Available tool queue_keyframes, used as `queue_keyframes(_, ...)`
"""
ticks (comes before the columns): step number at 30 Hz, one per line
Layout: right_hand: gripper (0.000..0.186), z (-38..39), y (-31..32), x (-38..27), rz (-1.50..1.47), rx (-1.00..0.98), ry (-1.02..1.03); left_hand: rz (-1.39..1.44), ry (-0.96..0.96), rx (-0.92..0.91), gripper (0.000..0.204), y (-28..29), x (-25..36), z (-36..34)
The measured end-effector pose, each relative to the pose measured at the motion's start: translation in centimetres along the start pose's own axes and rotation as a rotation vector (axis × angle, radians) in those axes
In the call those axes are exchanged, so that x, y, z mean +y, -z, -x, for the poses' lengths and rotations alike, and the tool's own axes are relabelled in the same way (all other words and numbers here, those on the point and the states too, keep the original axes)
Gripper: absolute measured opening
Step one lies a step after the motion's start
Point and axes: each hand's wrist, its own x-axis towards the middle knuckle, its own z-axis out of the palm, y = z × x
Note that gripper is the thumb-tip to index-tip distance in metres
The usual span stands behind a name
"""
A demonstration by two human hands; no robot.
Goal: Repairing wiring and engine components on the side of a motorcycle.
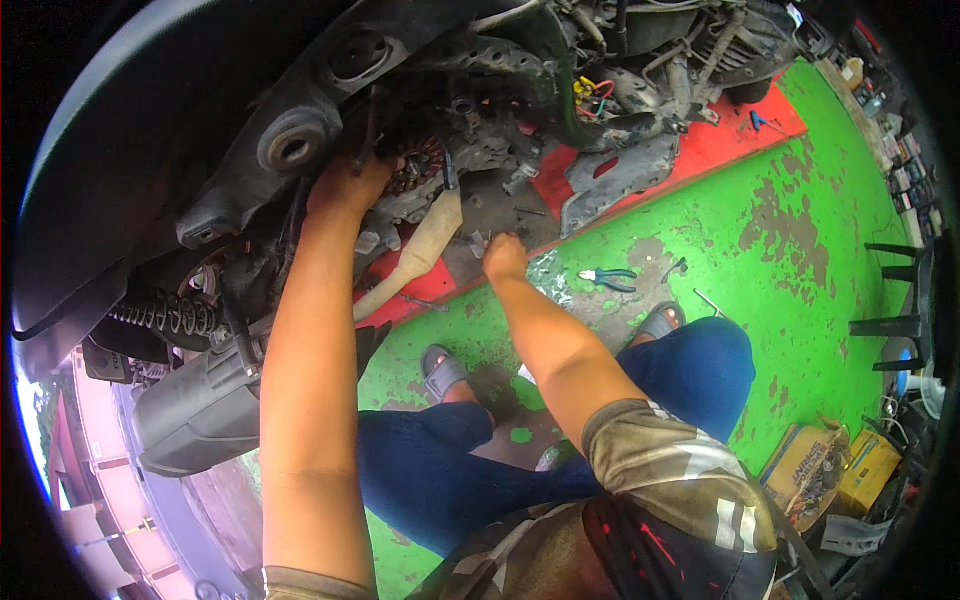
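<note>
My left hand point(348, 187) reaches into the engine side of a scooter, beside the round copper-wound stator point(418, 165). Dark parts hide most of its fingers, so its grip does not show. My right hand point(506, 257) is closed low over the edge of the red platform, and whatever it may hold is too small to make out. Just left of it lies a small clear plastic piece point(478, 243). Between my two arms hangs a dirty beige exhaust pipe shield point(432, 238). The grey metal engine case point(485, 155) sits right of the stator.
Green-handled pliers point(610, 279) and a metal rod point(710, 303) lie on the worn green floor. A grey metal cover point(620, 180) rests on the red platform point(755, 125). The black muffler point(215, 405) is at lower left. Cardboard boxes point(800, 465) and a black chair point(900, 320) stand right.
</note>
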Motion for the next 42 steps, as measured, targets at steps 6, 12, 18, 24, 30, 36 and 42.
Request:
queue_keyframes(6,0.018,-1.1,-0.1,-0.1,0.089,-0.048,0.0,-0.059,-0.1,0.059,0.099,-0.9,-1.2,-1.1)
queue_keyframes(12,0.023,-0.7,0.3,-0.4,0.195,-0.142,0.079,-0.08,-0.017,0.014,0.099,0.0,0.0,-0.5)
queue_keyframes(18,0.018,-0.8,-0.2,0.9,0.106,-0.163,0.109,0.006,-0.027,0.053,0.09,0.0,0.3,0.0)
queue_keyframes(24,0.021,-1.3,-1.0,1.8,0.075,-0.189,0.127,0.068,-0.125,0.11,0.094,-0.5,-0.8,-0.8)
queue_keyframes(30,0.03,0.4,0.9,-0.4,-0.137,-0.107,0.056,-0.003,-0.028,0.069,0.095,-0.1,-0.5,-0.5)
queue_keyframes(36,0.024,4.2,7.1,-8.8,-0.755,0.077,-0.125,-0.04,0.078,-0.001,0.095,-0.1,-0.7,-0.8)
queue_keyframes(42,0.019,3.5,12.7,-15.1,-1.09,0.033,0.135,-0.125,0.017,-0.014,0.094,-0.5,-1.5,-1.7)
